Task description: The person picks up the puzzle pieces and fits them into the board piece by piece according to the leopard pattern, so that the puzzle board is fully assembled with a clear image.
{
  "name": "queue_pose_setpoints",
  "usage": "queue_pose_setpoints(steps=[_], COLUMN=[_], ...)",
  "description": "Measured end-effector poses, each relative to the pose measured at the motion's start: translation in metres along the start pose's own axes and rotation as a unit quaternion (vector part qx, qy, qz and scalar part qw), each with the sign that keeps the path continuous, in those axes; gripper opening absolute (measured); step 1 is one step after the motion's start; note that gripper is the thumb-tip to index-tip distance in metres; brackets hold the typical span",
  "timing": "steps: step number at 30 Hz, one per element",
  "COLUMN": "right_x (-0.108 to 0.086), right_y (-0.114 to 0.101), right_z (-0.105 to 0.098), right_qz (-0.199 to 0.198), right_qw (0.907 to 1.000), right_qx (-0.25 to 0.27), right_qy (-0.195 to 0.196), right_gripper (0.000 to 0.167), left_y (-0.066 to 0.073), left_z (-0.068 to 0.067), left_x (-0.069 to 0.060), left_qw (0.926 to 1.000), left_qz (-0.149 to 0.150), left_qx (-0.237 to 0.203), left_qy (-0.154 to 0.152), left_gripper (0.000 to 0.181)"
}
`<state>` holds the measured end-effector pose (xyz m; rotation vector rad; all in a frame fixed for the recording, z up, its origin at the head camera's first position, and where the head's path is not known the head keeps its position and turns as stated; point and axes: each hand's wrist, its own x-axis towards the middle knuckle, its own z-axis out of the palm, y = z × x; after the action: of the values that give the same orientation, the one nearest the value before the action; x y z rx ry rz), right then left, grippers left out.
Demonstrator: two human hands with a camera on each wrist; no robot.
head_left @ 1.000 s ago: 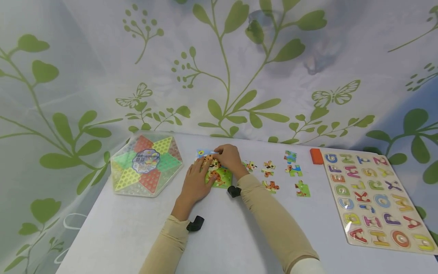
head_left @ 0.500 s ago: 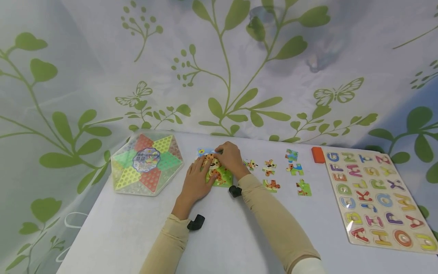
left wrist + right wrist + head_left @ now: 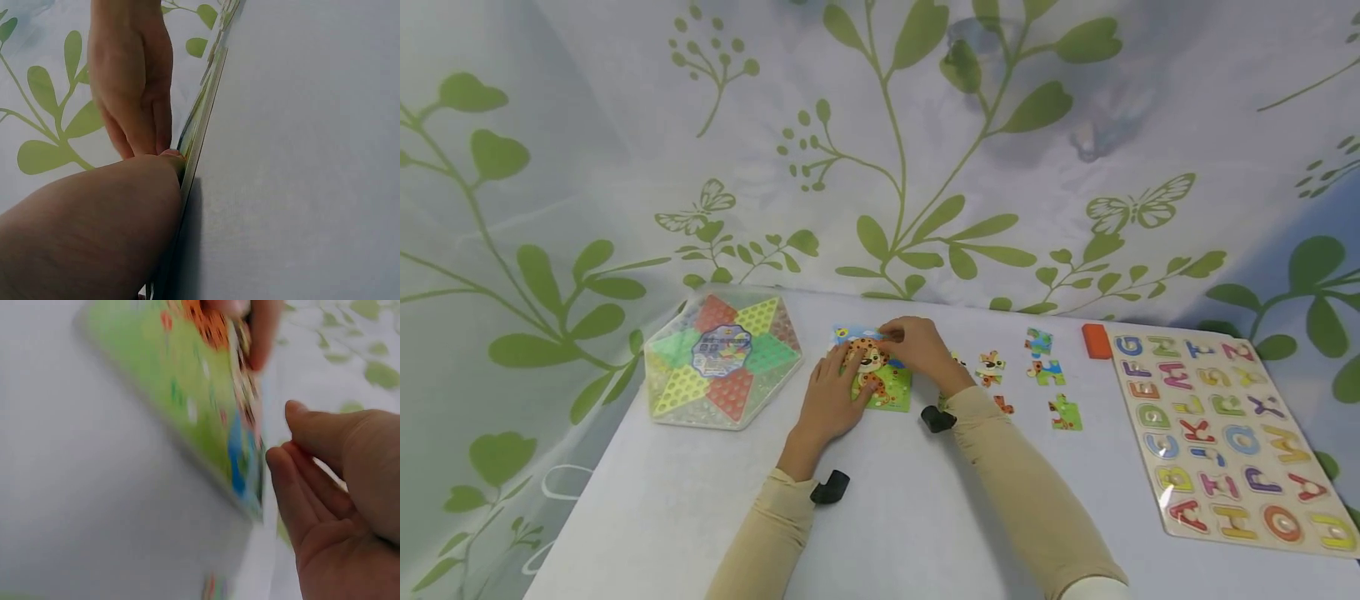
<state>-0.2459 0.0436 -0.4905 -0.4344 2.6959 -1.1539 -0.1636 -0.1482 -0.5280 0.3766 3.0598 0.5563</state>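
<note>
A leopard picture puzzle (image 3: 893, 395) is seen on the white table (image 3: 880, 517), its left side covered by the left hand (image 3: 835, 396), whose fingers are laid extended, thumb set apart. Over its upper right edge the right hand (image 3: 922, 347) is held, thumb and fingers brought near one another with a gap between the tips. Some loose puzzle pieces (image 3: 1047, 372) are partly hidden by the right arm. Coloured letters are seated in a letter board (image 3: 1257, 507), beside a red block (image 3: 1097, 341). A star-patterned board is enclosed in a hexagonal case (image 3: 698, 421); its corner contents cannot be made out. The right-wrist view is blurred.
</note>
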Motion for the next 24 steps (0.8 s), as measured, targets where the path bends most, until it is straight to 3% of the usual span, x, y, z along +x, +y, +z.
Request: queue_pose_setpoints(steps=[4,9,16,20,24], right_x=[-0.017,-0.045,-0.083,-0.096,-0.098], right_y=[0.021,0.061,0.107,0.118,0.125], right_z=[-0.028,-0.070,-0.122,-0.138,-0.142], right_qz=[0.034,0.077,0.133,0.134,0.135], right_qw=[0.9983,0.9938,0.9854,0.9840,0.9821], right_qx=[0.044,0.061,-0.010,-0.067,-0.103], right_qy=[0.017,0.052,0.106,0.097,0.082], right_gripper=[0.040,0.044,0.052,0.058,0.061], left_y=[-0.001,-0.002,0.002,0.002,0.001], left_z=[0.002,0.003,0.001,0.001,0.002], left_x=[0.001,0.002,0.002,0.002,0.000], left_qw=[1.0000,0.9998,0.9999,0.9999,1.0000], left_qz=[-0.002,-0.010,-0.006,-0.005,-0.004], left_qx=[0.006,0.008,-0.004,-0.003,-0.006], left_qy=[-0.005,-0.016,-0.009,-0.009,-0.005], left_gripper=[0.068,0.069,0.069,0.069,0.069])
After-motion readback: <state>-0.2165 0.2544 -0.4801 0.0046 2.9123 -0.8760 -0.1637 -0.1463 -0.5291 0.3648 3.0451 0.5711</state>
